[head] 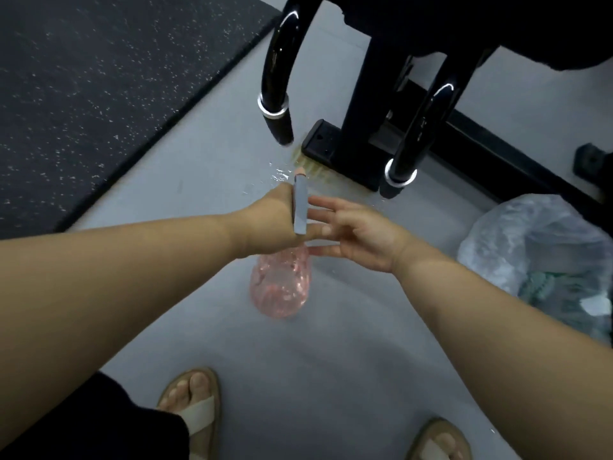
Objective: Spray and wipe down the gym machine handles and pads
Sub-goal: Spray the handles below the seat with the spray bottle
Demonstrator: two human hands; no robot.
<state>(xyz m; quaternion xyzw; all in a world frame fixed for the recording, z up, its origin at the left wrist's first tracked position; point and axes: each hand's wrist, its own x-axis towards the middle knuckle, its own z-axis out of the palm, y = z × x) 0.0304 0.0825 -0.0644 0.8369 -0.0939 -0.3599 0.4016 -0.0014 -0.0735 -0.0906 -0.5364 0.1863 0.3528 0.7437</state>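
Note:
My left hand (275, 224) grips a spray bottle with a clear pink body (281, 287) hanging below the hand and a grey trigger head (300, 207) sticking up past my fingers. My right hand (351, 234) is spread open right beside it, fingertips almost touching the bottle's neck. Two curved glossy black machine handles hang ahead: the left handle (277, 104) and the right handle (414, 144), each with a silver ring above its dark grip. A black pad (497, 24) fills the top right.
The machine's black post and base (351, 151) stand on the grey floor, with wet drops in front. A speckled black mat (99, 94) lies at left. A clear plastic bag (537, 260) with rubbish sits at right. My sandalled feet (195, 406) are below.

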